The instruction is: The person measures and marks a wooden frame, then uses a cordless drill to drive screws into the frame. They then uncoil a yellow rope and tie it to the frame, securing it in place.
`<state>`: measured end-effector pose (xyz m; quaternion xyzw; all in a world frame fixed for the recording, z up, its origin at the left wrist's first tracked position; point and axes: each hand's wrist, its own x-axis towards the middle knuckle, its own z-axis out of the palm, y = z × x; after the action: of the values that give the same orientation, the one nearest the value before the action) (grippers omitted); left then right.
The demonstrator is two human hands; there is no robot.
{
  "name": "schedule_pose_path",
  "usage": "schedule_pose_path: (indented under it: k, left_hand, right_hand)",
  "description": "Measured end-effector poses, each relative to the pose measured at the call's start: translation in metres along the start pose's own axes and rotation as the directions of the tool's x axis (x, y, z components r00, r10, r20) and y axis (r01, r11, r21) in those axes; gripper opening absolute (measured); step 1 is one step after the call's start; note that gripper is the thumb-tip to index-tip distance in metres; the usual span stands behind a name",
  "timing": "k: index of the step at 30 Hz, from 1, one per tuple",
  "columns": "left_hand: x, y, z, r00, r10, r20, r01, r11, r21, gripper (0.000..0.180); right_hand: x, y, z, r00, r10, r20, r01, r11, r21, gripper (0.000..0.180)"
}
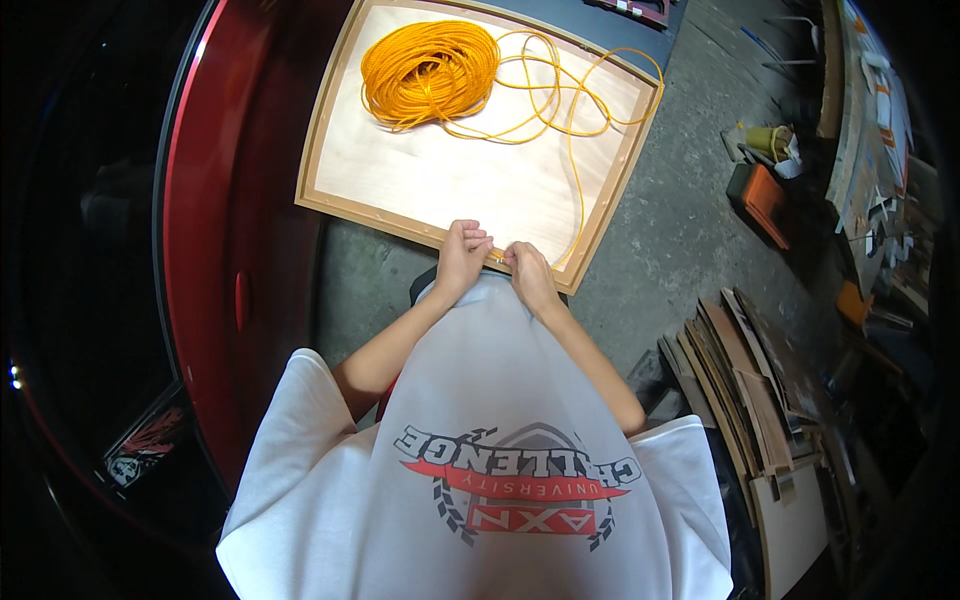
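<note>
Head: orange coil (pixel 440 75) beyond left hand (pixel 463 262)

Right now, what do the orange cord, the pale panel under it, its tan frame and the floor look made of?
Orange cord: probably synthetic, given its vivid colour and slight sheen; the exact fibre is unclear.
Pale panel: likely plywood, matte or satin, with faint grain.
Tan frame: seemingly wood, smooth-looking, in strips; coating uncertain.
Floor: apparently bare concrete, grey, blotchy and dull.
</note>
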<state>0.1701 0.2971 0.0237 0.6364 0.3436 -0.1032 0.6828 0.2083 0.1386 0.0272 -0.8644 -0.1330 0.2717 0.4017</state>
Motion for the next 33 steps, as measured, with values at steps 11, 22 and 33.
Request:
schedule_pose_path:
  k: [11,22,33]
  left_hand:
    - [-0.012,0.031,-0.023,0.953,0.222,0.205,-0.279,0.385,0.880,0.021]
    - [-0.003,0.024,0.007,0.983,0.056,0.176,-0.180,0.495,0.850,0.013]
    - [0.002,0.017,0.022,0.973,0.128,0.192,-0.229,0.470,0.852,0.010]
  right_hand:
    - [-0.010,-0.005,0.008,0.995,0.067,-0.080,-0.070,0.997,-0.036,0.004]
    - [-0.013,0.004,-0.005,1.000,0.026,-0.006,-0.026,0.998,-0.062,0.015]
    - [-0.010,0.009,-0.011,1.000,-0.015,-0.024,0.016,0.999,0.043,0.009]
